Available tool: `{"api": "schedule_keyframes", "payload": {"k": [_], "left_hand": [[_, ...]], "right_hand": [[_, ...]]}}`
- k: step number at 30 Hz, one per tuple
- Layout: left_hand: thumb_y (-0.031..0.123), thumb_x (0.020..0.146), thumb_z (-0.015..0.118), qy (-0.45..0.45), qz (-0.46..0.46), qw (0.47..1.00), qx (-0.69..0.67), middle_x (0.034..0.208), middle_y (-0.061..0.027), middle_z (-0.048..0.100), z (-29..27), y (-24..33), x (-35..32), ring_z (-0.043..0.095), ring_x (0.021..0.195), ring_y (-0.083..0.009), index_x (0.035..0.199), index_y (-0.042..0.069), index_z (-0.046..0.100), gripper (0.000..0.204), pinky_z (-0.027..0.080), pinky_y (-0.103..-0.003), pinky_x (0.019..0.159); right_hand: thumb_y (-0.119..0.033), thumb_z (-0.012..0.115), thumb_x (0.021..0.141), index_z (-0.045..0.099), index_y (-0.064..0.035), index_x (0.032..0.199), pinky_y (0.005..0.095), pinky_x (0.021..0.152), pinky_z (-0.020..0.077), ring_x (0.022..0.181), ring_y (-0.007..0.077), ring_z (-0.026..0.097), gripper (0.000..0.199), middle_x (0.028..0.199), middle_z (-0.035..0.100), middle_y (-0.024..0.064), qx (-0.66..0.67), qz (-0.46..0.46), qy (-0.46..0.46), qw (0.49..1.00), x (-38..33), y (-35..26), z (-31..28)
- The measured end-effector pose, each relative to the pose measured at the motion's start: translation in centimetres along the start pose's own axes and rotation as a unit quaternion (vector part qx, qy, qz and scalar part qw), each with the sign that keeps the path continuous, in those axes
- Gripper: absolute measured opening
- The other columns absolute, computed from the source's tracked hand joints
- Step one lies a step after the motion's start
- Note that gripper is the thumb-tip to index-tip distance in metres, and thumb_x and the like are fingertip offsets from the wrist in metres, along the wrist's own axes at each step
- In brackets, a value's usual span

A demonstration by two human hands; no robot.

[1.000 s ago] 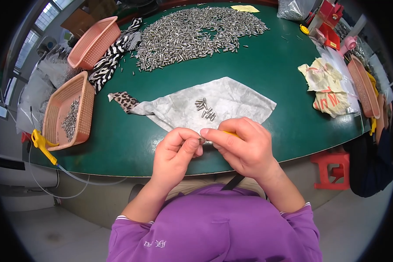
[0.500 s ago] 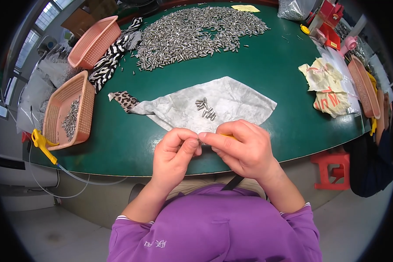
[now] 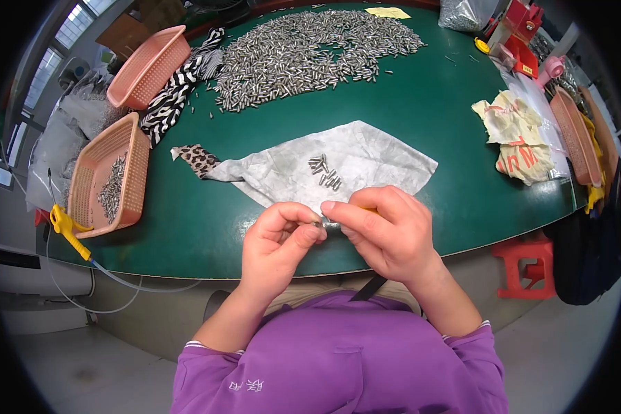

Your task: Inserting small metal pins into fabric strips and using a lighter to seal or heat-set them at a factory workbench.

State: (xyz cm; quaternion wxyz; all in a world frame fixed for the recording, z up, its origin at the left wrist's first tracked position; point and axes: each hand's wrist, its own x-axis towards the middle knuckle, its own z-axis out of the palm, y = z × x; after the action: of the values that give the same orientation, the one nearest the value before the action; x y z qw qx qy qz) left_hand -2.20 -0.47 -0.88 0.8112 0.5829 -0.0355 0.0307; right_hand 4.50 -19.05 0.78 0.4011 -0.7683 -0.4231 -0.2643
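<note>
Two bare hands are close together in the head view, in front of the person's purple shirt [image 3: 338, 352] and over the near edge of a green table [image 3: 428, 90]. The left hand [image 3: 276, 241] is pinching a small metal piece [image 3: 317, 224] between its thumb and pointing finger. Only a little bit of that piece shows. The right hand [image 3: 390, 231] is curled around a yellow thing [image 3: 370, 210], and most of that is hidden, so I cannot tell what it is. The right pointing finger reaches out to the small metal piece. I cannot tell if it touches it.

Just past the hands, a gray cloth [image 3: 386, 155] lies on the table. A little bunch of metal pins [image 3: 325, 172] lies on the cloth. A spotted cloth [image 3: 200, 161] is at its left end. At the far side of the table is a very big pile of shiny pins [image 3: 310, 58], with a yellow paper [image 3: 388, 13] by its back edge.

On the left, a pink basket [image 3: 138, 169] has more pins inside. Another pink basket [image 3: 152, 72] is behind it, next to a striped cloth [image 3: 164, 114]. A yellow air gun [image 3: 67, 226] is by the front basket. On the right is a crumpled cream bag [image 3: 507, 123], and a red stool [image 3: 524, 269] is below the table.
</note>
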Motion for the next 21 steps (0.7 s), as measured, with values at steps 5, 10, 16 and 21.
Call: {"api": "schedule_keyframes", "payload": {"k": [5,10,16,21], "left_hand": [[-0.001,0.093,0.065,0.003,0.026,0.999,-0.024,0.099,-0.006,0.066,0.02,-0.11,0.0,0.065,0.092,-0.0122,0.105,0.0,0.059,0.014,0.054,-0.026,0.085],[-0.002,0.092,0.066,0.01,0.031,0.999,-0.028,0.099,-0.0063,0.066,-0.1,-0.16,0.04,0.065,0.093,-0.0126,0.105,0.0,0.059,0.015,0.054,-0.026,0.086],[-0.003,0.092,0.066,0.015,0.037,0.999,-0.016,0.1,-0.0062,0.066,-0.16,-0.28,-0.01,0.064,0.093,-0.0119,0.104,0.0,0.06,0.014,0.053,-0.026,0.085],[-0.003,0.091,0.066,0.024,0.033,0.999,0.01,0.099,-0.0058,0.066,0.08,-0.27,-0.23,0.064,0.092,-0.0112,0.101,0.0,0.061,0.011,0.053,-0.025,0.084]], "right_hand": [[-0.015,0.075,0.073,0.073,-0.0181,0.11,0.0317,0.056,0.0483,0.067,0.0188,0.06,0.037,0.083,0.062,0.0003,0.009,-0.012,-0.018,1.0,-0.04,0.11,-0.05],[-0.008,0.076,0.07,0.075,-0.0141,0.104,0.0297,0.054,0.0463,0.063,0.0177,0.06,0.034,0.082,0.062,0.0007,0.028,-0.021,-0.018,0.999,0.18,-0.04,-0.1],[-0.009,0.076,0.071,0.075,-0.0144,0.104,0.0295,0.053,0.046,0.062,0.0178,0.059,0.033,0.082,0.062,0.0008,0.028,-0.02,-0.021,0.999,0.16,-0.04,-0.05],[-0.01,0.076,0.071,0.075,-0.0148,0.105,0.0293,0.054,0.0461,0.063,0.0177,0.059,0.034,0.082,0.062,0.0009,0.025,-0.025,-0.025,0.999,0.12,0.01,-0.13]]}}
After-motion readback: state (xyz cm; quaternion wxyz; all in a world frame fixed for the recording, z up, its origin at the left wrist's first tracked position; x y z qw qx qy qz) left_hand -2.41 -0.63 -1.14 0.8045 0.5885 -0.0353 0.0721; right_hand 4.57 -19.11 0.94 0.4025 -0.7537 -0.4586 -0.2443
